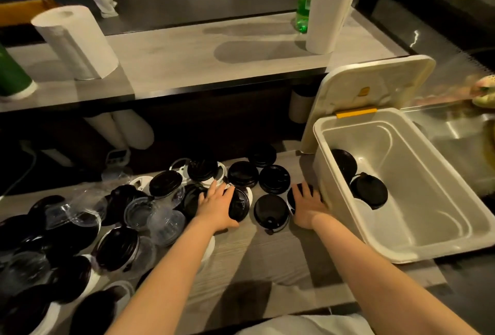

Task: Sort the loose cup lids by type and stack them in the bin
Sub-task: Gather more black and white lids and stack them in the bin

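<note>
Left grip [217,204] clasping round black plastic lid [239,207], tilted on edge, flat face turned toward right grip [308,207]. Right grip released, fingers spread flat on second black lid [291,198], just beside white plastic bin [319,171]. Between grips, flat black tabbed lid [270,211], tab pointing nearward. Left of left grip, heap of clear and black lids [139,211] on grey wood-grain worktop [267,267]. Right of right grip, two black lids leaning in bin [369,191]. Beyond, hinged bin cover [375,77] raised; yellow label [364,91] unreadable.
</note>
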Demonstrator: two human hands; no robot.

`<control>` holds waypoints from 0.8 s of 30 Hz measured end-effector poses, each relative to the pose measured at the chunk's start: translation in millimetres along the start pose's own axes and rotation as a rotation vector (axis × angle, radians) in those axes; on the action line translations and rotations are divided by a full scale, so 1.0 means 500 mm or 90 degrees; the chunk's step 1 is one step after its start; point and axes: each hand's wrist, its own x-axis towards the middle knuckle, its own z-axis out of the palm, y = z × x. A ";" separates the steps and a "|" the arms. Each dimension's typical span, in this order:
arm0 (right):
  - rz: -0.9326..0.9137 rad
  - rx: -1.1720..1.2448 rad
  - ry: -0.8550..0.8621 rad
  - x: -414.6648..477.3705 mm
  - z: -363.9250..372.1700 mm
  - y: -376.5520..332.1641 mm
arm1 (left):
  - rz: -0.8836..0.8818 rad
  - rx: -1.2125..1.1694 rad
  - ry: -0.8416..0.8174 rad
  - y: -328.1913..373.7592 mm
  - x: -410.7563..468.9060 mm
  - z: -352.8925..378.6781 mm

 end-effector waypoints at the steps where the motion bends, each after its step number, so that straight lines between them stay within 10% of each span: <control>1: -0.013 -0.020 0.017 -0.003 -0.003 0.006 | 0.002 -0.003 0.010 0.002 0.004 0.001; 9: 0.002 0.041 0.014 -0.008 -0.006 -0.023 | 0.070 -0.037 0.117 -0.053 -0.029 -0.019; 24: -0.219 0.429 0.445 -0.187 -0.144 -0.021 | 0.101 -0.423 0.229 0.017 -0.084 -0.121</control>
